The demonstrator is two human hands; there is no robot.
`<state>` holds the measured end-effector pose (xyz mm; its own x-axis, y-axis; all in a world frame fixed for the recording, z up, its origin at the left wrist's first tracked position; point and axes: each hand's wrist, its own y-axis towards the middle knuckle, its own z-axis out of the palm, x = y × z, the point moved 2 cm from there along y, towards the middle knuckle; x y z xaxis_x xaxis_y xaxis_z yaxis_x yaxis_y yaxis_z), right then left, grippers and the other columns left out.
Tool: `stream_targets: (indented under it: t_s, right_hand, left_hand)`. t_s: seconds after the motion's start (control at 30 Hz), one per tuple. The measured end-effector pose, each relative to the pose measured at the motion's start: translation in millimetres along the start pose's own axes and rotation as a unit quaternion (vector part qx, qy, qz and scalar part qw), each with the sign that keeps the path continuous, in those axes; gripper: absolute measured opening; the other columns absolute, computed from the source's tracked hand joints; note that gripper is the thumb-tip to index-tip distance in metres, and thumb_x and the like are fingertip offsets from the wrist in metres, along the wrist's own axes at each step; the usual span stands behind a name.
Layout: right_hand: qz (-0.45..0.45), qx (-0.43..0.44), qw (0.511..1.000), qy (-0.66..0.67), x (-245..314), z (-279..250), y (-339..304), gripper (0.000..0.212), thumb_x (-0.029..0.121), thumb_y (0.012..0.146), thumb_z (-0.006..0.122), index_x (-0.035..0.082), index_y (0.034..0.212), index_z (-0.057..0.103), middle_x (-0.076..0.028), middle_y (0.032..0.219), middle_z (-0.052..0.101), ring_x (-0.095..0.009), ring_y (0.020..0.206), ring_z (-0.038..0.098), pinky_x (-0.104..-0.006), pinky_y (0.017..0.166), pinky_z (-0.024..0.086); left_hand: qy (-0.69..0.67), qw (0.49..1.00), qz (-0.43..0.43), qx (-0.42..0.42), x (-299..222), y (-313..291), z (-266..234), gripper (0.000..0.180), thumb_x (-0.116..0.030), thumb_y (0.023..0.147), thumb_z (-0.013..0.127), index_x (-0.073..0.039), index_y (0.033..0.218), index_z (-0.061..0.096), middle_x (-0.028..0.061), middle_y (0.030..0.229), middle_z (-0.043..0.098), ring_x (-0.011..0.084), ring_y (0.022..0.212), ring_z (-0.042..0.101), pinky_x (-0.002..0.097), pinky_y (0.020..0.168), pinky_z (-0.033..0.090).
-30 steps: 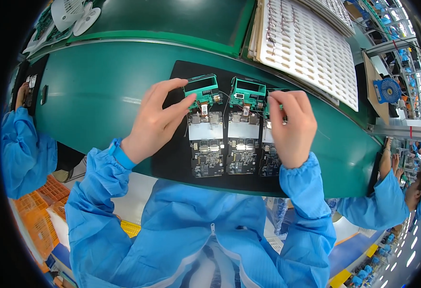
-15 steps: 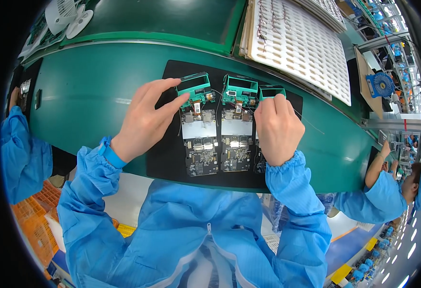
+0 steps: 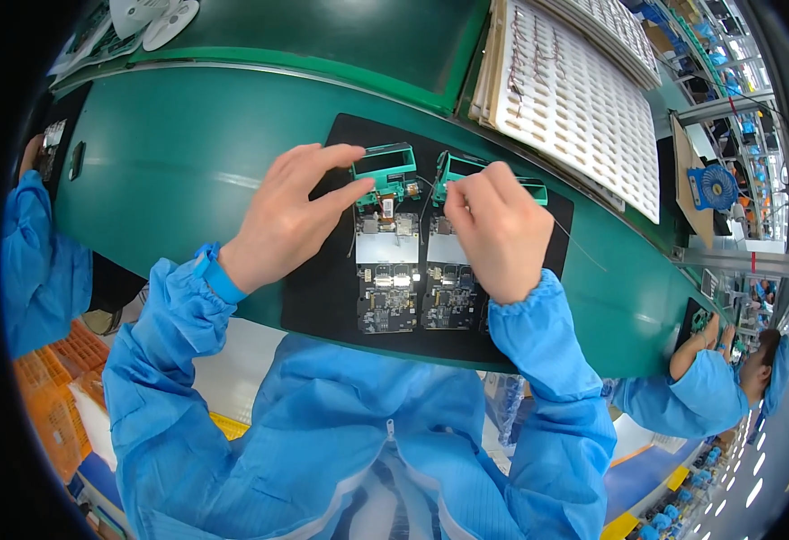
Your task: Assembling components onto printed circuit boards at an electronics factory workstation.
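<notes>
Green rectangular frame, dark hollow inside

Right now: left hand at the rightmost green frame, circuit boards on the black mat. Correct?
Not quite: the head view shows the left hand at the leftmost green frame, not the rightmost. The circuit boards do lie on the black mat.
</notes>
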<state>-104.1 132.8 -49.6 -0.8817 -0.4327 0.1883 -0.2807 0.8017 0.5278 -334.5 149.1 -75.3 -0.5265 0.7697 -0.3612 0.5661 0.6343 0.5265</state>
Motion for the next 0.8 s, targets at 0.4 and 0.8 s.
stream_targets:
  t_s: [0.4, 0.8]
  right_hand:
    - [-0.003, 0.146, 0.975, -0.168, 28.7, 10.0, 3.5, 0.018, 0.000, 0.065, 0.067, 0.004, 0.076, 0.054, -0.008, 0.082, 0.051, -0.021, 0.076, 0.062, -0.0318, 0.055, 0.053]
    - [0.262, 0.025, 0.929, 0.262, -41.0, -9.4, -3.5, 0.011, 0.004, 0.082, 0.073, 0.001, 0.078, 0.063, -0.002, 0.068, 0.055, -0.007, 0.059, 0.050, -0.0240, 0.055, 0.043]
  left_hand:
    - [0.021, 0.995, 0.099, 0.018, 8.3, 6.3, -5.0, 0.021, 0.002, 0.074, 0.071, -0.003, 0.094, 0.070, 0.0114, 0.118, 0.062, 0.0258, 0.104, 0.063, 0.0483, 0.101, 0.044]
    - [0.035, 0.981, 0.190, 0.002, 11.9, 21.9, 0.3, 0.019, 0.003, 0.068, 0.071, -0.001, 0.085, 0.063, 0.0096, 0.112, 0.062, 0.0241, 0.097, 0.063, 0.0482, 0.103, 0.044]
